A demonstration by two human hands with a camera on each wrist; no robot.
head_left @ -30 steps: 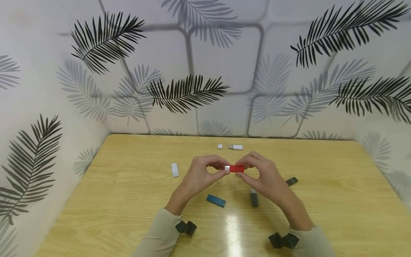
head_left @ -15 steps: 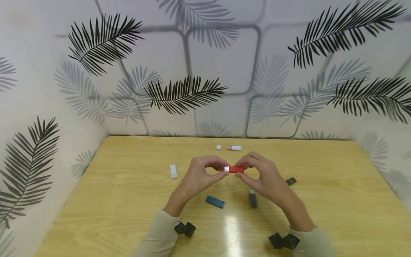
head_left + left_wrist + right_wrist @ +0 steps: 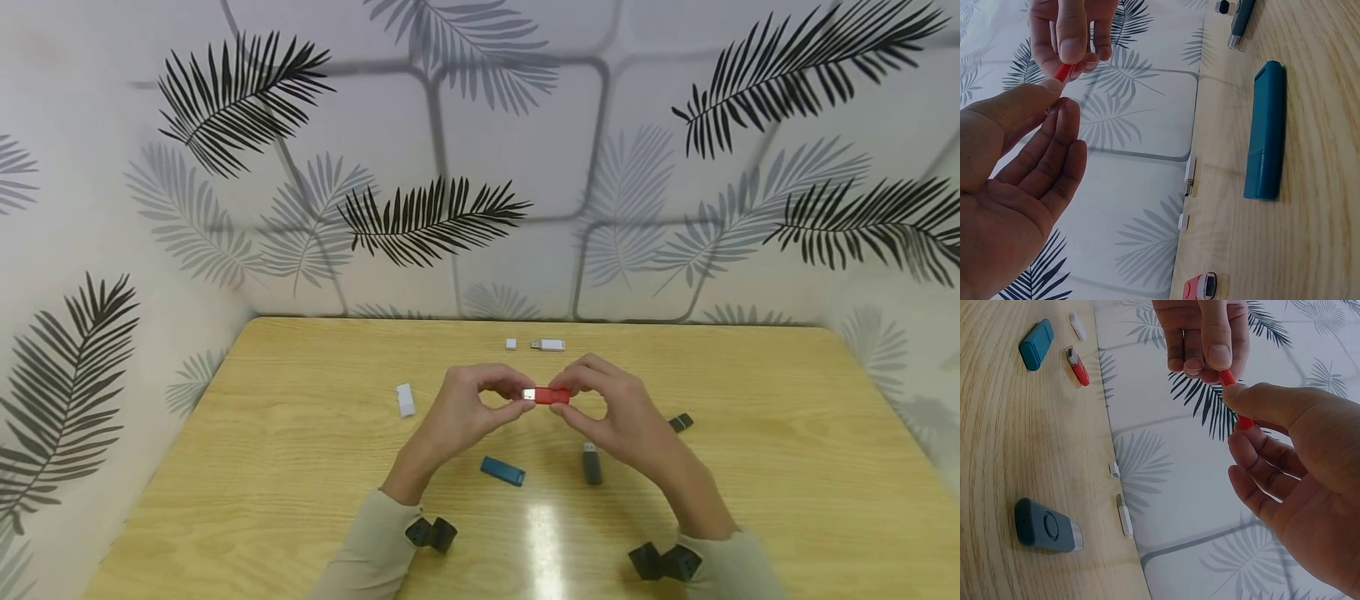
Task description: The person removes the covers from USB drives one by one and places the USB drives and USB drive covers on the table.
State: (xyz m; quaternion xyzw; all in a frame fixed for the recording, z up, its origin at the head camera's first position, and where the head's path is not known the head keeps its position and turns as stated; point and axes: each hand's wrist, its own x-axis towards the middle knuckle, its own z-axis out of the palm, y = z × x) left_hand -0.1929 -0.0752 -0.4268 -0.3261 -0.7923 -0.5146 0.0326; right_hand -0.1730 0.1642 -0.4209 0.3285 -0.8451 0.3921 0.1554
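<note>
A red USB stick (image 3: 551, 396) with a silver end is held level above the table between both hands. My left hand (image 3: 467, 408) pinches its silver end between thumb and fingers. At the red end, the thumb and fingers of my right hand (image 3: 624, 410) grip it. In the wrist views the fingers cover much of the stick. Below the hands lie a blue USB stick (image 3: 502, 472) and a dark grey USB stick (image 3: 592, 464). Another red USB stick (image 3: 1077, 366) lies on the table in the right wrist view; the head view does not show it.
A white USB stick (image 3: 548, 345) and a small white cap (image 3: 511, 343) lie near the table's far edge. To the left is a white oblong piece (image 3: 405, 400). A black piece (image 3: 681, 422) shows beside my right forearm. A leaf-patterned wall stands behind the wooden table (image 3: 300, 467).
The head view has shifted slightly since the first frame. Both hands keep their pinch on the red USB stick, and its silver end catches the light a little differently.
</note>
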